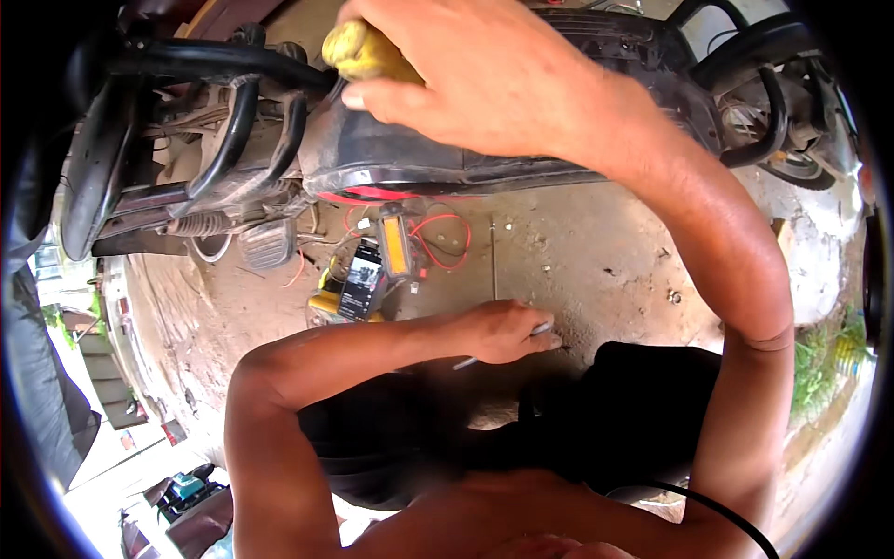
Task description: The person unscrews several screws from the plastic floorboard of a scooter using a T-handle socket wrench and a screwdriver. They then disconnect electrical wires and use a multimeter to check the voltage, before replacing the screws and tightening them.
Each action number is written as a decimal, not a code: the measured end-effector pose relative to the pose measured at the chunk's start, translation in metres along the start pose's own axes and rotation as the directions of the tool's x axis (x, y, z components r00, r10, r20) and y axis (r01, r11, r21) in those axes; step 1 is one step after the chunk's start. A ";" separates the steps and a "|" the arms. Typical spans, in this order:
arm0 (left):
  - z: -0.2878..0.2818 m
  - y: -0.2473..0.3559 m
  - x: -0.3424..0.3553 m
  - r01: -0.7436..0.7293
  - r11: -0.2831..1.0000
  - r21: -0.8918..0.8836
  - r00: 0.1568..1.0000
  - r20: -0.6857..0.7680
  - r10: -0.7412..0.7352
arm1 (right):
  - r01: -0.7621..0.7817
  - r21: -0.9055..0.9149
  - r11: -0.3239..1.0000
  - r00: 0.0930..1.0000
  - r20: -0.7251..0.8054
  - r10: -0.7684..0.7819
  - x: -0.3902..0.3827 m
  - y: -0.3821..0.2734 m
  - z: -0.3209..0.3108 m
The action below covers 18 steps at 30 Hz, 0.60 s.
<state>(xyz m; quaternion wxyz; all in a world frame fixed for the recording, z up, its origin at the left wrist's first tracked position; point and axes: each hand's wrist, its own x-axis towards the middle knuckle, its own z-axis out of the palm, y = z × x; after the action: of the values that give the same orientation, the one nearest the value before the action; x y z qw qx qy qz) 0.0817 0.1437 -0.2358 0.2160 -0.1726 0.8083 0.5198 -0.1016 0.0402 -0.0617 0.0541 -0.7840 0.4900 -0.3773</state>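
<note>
My right hand (503,79) reaches far up over the dark vehicle body, its fingers curled round a dirty yellow lump (363,51) that looks like a cloth or sponge. Lower down, near my knees, my left hand (507,331) is closed on a thin grey metal rod (465,363). The rod sticks out at both sides of the fist, and its kind cannot be told. Below the right hand lies the black, dusty vehicle panel (382,149) with a shiny lower edge.
Black tube bars (233,140) with a spring (200,224) and a pedal (267,244) stand at the left. On the dirt ground lie a lit phone (361,279), a grey and orange device (396,244), red wires (447,224) and a long thin rod (494,256). More black bars (759,65) rise far right.
</note>
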 end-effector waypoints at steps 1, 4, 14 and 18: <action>0.004 -0.008 0.001 -0.008 0.999 0.045 0.999 0.049 0.005 | -0.003 0.004 1.000 1.000 -0.014 0.004 -0.006 0.005 0.004; 0.014 -0.012 -0.009 0.009 0.994 0.108 0.992 0.123 -0.023 | -0.022 0.148 0.989 1.000 -0.007 0.024 -0.018 0.014 0.008; -0.130 0.177 -0.137 0.076 0.913 0.401 0.702 -0.671 0.236 | -0.052 0.348 0.936 0.998 0.000 0.055 -0.021 0.028 -0.002; -0.172 0.164 -0.108 0.455 0.828 0.327 0.424 -0.897 0.121 | -0.086 0.443 0.893 0.996 0.027 0.083 -0.027 0.033 0.004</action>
<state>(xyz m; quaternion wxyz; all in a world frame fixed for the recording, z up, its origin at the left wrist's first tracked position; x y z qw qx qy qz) 0.0618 0.0574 0.0098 -0.1512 -0.4367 0.8832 0.0800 -0.1290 0.0444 -0.0945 0.2494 -0.7304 0.4247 -0.4732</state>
